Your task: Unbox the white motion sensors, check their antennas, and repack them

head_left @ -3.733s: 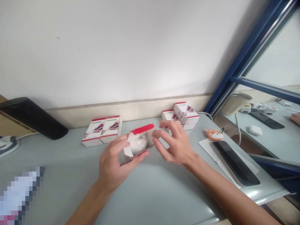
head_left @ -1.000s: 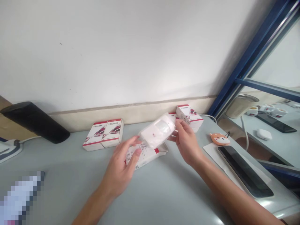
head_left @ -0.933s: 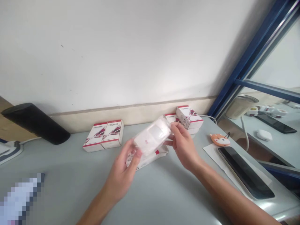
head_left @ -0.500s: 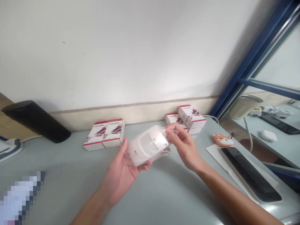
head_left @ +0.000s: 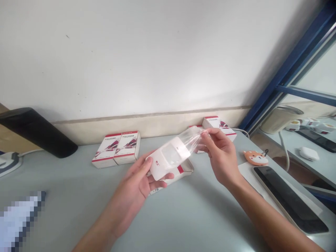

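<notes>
A white motion detector (head_left: 161, 166) with a translucent window lies in my left hand (head_left: 139, 182), thumb on its front and fingers beneath. Its near end is bare. A clear plastic bag (head_left: 193, 135) still covers the far end and stretches off to the right. My right hand (head_left: 222, 152) pinches the gathered end of that bag between thumb and fingers. Below the detector, partly hidden by it and my left hand, a white and red carton (head_left: 183, 171) rests on the table.
Two white and red boxes (head_left: 117, 148) stand side by side at the wall. More boxes (head_left: 214, 123) are stacked behind my right hand. A black cylinder-like object (head_left: 39, 131) leans at left. On the right lie an orange animal-faced pouch (head_left: 256, 158) and a phone (head_left: 288, 197) on paper.
My right hand has moved right, drawing the bag partway off the detector. The detector's near end is now uncovered, and more of the carton below shows.
</notes>
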### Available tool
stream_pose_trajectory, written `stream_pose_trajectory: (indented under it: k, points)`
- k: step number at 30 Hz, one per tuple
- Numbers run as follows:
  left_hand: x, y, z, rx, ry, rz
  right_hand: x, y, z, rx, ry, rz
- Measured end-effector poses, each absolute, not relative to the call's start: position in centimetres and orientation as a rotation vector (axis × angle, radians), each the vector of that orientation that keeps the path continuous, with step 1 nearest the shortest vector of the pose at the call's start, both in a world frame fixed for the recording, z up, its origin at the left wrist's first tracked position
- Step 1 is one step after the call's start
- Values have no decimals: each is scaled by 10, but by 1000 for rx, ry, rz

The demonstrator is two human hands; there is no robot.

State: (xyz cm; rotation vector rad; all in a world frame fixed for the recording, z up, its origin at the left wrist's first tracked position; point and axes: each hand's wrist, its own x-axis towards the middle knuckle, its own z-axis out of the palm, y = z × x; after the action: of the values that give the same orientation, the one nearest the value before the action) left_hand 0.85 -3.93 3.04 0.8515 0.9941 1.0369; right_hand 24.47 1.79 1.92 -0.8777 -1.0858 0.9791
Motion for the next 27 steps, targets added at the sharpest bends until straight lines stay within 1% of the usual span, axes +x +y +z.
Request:
stream_pose_trajectory:
  k: [3, 7, 11, 14, 18, 20, 24, 27]
  points:
    - [6, -41, 34, 811, 1130, 1057, 249, 25, 17, -884, -1040, 893]
    - [1, -36, 34, 726, 1218, 1228, 261, 35, 22, -821, -866, 767]
    - [-2, -28, 36, 519, 1187, 1428, 261, 38, 16, -809, -891, 935]
    - [-3, -26, 40, 344, 1127, 1487, 252, 34, 3, -953, -1060, 1061]
    - [-5, -29, 43, 374, 1013, 1553, 245, 29, -8, -1155, -1187, 1072]
    - [-5, -33, 43, 399, 962, 1550, 245, 28, -9, -1183, -1248, 1085]
    - [-2, -37, 41, 387, 898, 1418, 245, 28, -12, -1126, -1372, 1116]
    - [4, -38, 40, 386, 900, 1368, 244, 31, -17, -1166, -1445, 943]
